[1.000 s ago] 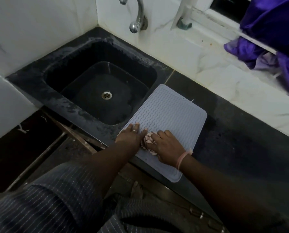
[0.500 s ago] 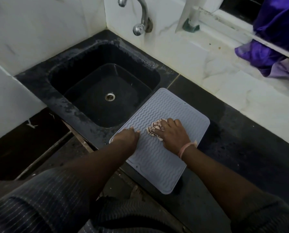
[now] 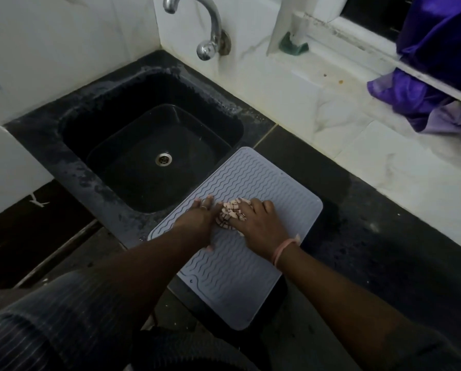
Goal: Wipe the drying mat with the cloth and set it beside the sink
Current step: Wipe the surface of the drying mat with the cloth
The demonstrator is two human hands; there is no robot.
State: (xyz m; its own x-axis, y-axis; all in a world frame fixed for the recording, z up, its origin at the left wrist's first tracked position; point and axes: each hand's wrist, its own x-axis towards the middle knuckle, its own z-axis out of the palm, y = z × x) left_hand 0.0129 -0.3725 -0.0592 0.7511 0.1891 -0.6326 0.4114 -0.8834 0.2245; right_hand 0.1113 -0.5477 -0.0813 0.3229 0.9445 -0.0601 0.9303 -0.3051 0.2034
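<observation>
A grey drying mat with wavy ridges lies flat on the dark counter, right of the black sink; its near corner overhangs the counter's front edge. My right hand presses a bunched pink checked cloth onto the middle of the mat, fingers closed over it. My left hand lies flat on the mat's left side, fingers spread, touching the cloth's left edge.
A chrome tap sticks out of the white tiled wall above the sink. Purple fabric hangs over the window ledge at the right. The dark counter runs to the right of the mat.
My right hand has slid the cloth up the mat and then back toward my left hand. My left hand has stayed on the mat's left side.
</observation>
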